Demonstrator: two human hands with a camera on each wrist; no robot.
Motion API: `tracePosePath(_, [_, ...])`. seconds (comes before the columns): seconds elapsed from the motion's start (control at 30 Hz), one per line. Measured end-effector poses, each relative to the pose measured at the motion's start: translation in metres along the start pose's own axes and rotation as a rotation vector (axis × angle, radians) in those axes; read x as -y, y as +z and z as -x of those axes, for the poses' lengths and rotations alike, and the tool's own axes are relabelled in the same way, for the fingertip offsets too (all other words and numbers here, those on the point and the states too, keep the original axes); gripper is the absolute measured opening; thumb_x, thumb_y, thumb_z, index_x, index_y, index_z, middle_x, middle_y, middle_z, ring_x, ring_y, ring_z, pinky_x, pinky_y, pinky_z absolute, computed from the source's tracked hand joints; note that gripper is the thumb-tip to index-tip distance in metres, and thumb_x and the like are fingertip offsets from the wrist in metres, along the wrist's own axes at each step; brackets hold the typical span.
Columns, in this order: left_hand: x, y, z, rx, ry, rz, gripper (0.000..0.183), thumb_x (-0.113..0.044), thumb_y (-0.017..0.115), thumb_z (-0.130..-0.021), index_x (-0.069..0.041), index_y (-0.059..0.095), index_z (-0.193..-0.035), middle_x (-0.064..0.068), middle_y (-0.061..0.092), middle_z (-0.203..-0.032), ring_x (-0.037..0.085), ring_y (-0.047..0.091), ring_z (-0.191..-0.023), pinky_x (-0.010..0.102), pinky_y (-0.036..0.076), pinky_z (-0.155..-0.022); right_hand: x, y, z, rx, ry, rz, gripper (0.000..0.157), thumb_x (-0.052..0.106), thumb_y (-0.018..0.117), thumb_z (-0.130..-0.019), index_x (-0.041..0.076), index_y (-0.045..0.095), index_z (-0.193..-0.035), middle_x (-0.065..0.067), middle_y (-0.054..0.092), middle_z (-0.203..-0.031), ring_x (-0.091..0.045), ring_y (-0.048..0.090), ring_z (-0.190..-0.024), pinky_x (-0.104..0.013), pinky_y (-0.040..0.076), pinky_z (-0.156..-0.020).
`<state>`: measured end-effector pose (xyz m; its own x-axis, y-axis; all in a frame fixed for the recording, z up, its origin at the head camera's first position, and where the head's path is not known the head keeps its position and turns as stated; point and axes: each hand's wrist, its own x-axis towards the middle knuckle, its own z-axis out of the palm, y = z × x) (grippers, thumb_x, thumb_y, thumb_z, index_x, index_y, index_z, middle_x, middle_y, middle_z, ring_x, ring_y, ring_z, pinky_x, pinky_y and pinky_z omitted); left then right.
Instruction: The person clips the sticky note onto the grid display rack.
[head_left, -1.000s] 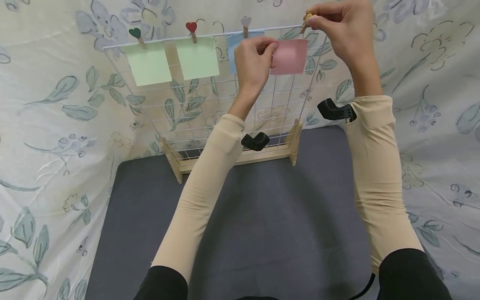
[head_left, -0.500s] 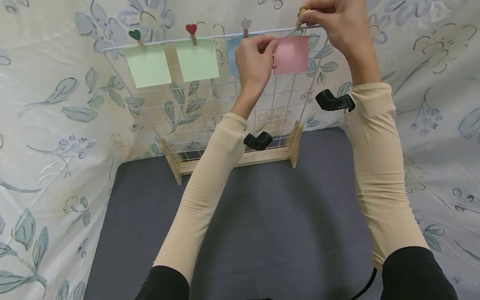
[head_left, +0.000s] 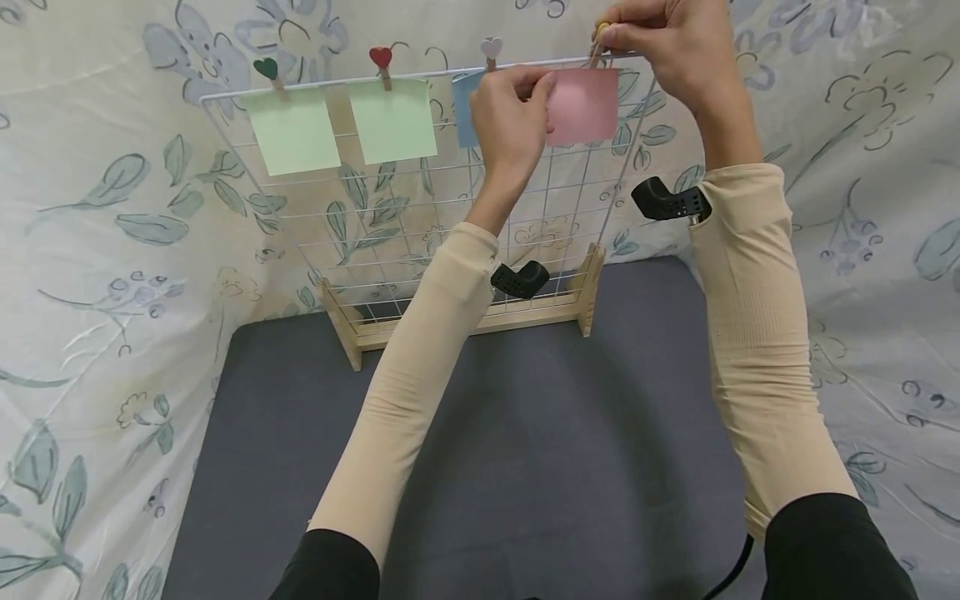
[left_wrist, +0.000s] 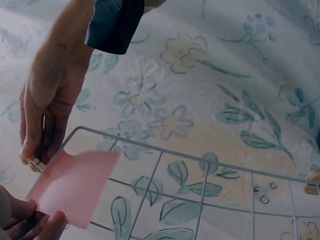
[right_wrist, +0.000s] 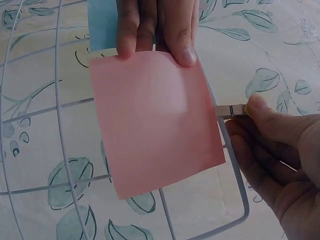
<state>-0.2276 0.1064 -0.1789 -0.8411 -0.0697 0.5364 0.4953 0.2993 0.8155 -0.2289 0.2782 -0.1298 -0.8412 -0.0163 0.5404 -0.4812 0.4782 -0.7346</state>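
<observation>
A pink paper note (head_left: 585,106) lies against the top right of a white wire grid (head_left: 551,179). My left hand (head_left: 512,125) pinches the note's left edge between thumb and fingers. At the grid's top wire, my right hand (head_left: 678,50) grips a small wooden clothespin (right_wrist: 230,110) with a yellow piece on it. In the right wrist view the clothespin's tip meets the note's top edge at the wire; whether it bites the paper I cannot tell. A blue note (head_left: 463,108), partly behind my left hand, hangs from a clothespin with a pale heart (head_left: 491,47).
Two green notes (head_left: 294,132) hang further left, under clothespins with a green heart (head_left: 266,68) and a red heart (head_left: 380,57). A wooden base (head_left: 525,315) holds the grid upright on a dark grey tabletop (head_left: 540,450). Floral cloth (head_left: 112,275) hangs behind.
My right hand has moved slightly left and up, bringing the clothespin onto the top wire above the pink note. The note has shifted a little right and upward with my left hand.
</observation>
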Motion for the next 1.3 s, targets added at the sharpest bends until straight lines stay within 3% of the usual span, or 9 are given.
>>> tracePosePath(0.17, [-0.001,0.001,0.000,-0.011,-0.002,0.003,0.016,-0.014,0.065,-0.096,-0.004,0.077,-0.103,0.006,0.075,-0.092,0.011,0.066,-0.062,0.013,0.054,-0.053,0.000,-0.001,-0.002,0.014,0.012,-0.020,0.013,0.010,0.067,-0.091,0.013,0.076,-0.099,0.004,0.071,-0.093,-0.008,0.065,-0.088,-0.020,0.052,-0.097])
tracePosePath(0.47, [0.000,0.004,0.002,-0.022,0.000,0.060,0.018,-0.014,0.065,-0.095,-0.002,0.076,-0.103,0.008,0.074,-0.088,0.012,0.065,-0.062,0.013,0.055,-0.055,0.003,-0.001,-0.004,0.094,0.020,0.095,0.019,0.013,0.066,-0.093,0.006,0.074,-0.109,0.012,0.065,-0.089,-0.008,0.057,-0.089,-0.020,0.047,-0.102])
tracePosePath(0.67, [0.000,0.004,0.002,-0.035,-0.004,0.054,0.018,-0.015,0.065,-0.095,-0.002,0.076,-0.102,0.008,0.074,-0.086,0.011,0.063,-0.060,0.013,0.054,-0.053,0.005,0.000,-0.002,0.087,0.006,0.172,0.026,0.015,0.067,-0.094,0.004,0.072,-0.116,0.014,0.065,-0.092,-0.005,0.058,-0.089,-0.017,0.049,-0.097])
tracePosePath(0.73, [0.000,0.005,0.002,-0.049,0.005,0.047,0.018,-0.015,0.065,-0.095,-0.002,0.076,-0.103,0.008,0.074,-0.087,0.011,0.063,-0.059,0.013,0.054,-0.053,0.005,0.000,0.000,0.068,0.011,0.168,0.027,0.016,0.068,-0.093,0.005,0.071,-0.118,0.010,0.068,-0.099,-0.005,0.059,-0.091,-0.017,0.048,-0.099])
tracePosePath(0.9, [-0.002,0.007,0.004,-0.047,0.018,0.051,0.020,-0.014,0.066,-0.095,-0.001,0.075,-0.107,0.007,0.075,-0.092,0.010,0.065,-0.063,0.011,0.054,-0.056,-0.003,-0.001,0.012,-0.075,0.053,0.000,0.028,0.015,0.073,-0.089,0.007,0.072,-0.116,0.000,0.071,-0.109,-0.008,0.061,-0.096,-0.018,0.048,-0.100])
tracePosePath(1.0, [-0.002,0.008,0.005,-0.024,0.009,0.084,0.020,-0.013,0.066,-0.094,0.001,0.074,-0.108,0.008,0.075,-0.093,0.011,0.066,-0.066,0.011,0.055,-0.058,-0.013,-0.002,0.023,-0.150,0.049,-0.104,0.023,0.013,0.075,-0.087,0.005,0.075,-0.109,0.001,0.071,-0.100,-0.010,0.063,-0.092,-0.019,0.052,-0.095])
tracePosePath(1.3, [0.007,0.003,0.009,-0.018,0.025,0.160,0.015,-0.008,0.068,-0.092,0.003,0.075,-0.100,0.010,0.073,-0.086,0.015,0.066,-0.063,0.014,0.057,-0.060,-0.032,0.011,0.052,-0.108,0.040,-0.110,0.020,0.012,0.077,-0.085,0.001,0.077,-0.103,0.007,0.071,-0.089,-0.010,0.065,-0.084,-0.015,0.054,-0.080])
